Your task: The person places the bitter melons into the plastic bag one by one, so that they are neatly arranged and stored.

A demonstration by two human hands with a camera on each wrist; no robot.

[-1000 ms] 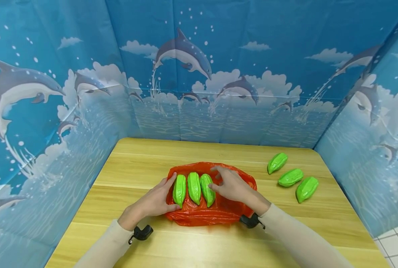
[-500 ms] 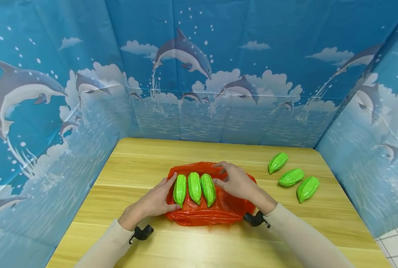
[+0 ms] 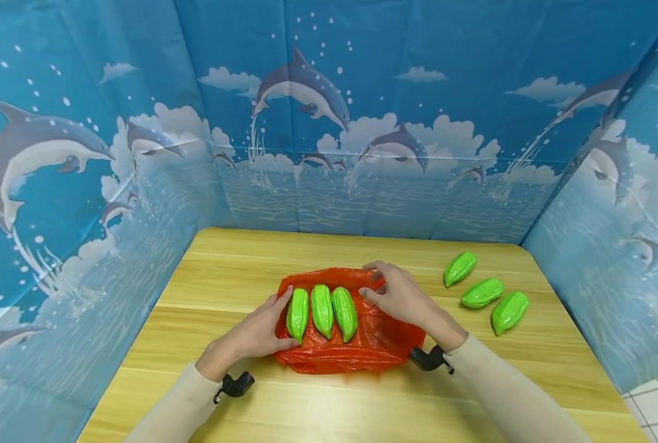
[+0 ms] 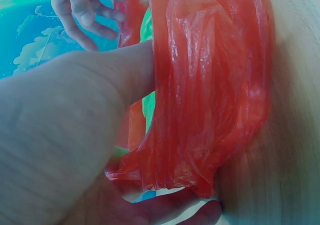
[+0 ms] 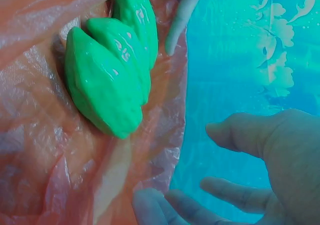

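A red plastic bag (image 3: 384, 332) lies on the table with its mouth open upward. Side by side in its left part are 3 ridged green fruit (image 3: 321, 311) that look like star fruit. My left hand (image 3: 257, 329) holds the bag's left end, thumb inside the near wall and other fingers outside, partly hidden by the red film (image 4: 200, 85). Over the bag's right part is my right hand (image 3: 398, 298), fingers spread and loosely bent, holding nothing. The right wrist view shows that hand (image 5: 280, 170) apart from the fruit (image 5: 100, 90).
To the right of the bag, 3 more green fruit (image 3: 482, 293) lie on the wooden table (image 3: 240, 264). A blue dolphin-print curtain (image 3: 329, 197) stands around the back and sides. Each wrist carries a black camera mount (image 3: 236, 384).
My right hand has drawn away from the rightmost fruit in the bag, moving right. The left hand and the fruit have stayed in place.
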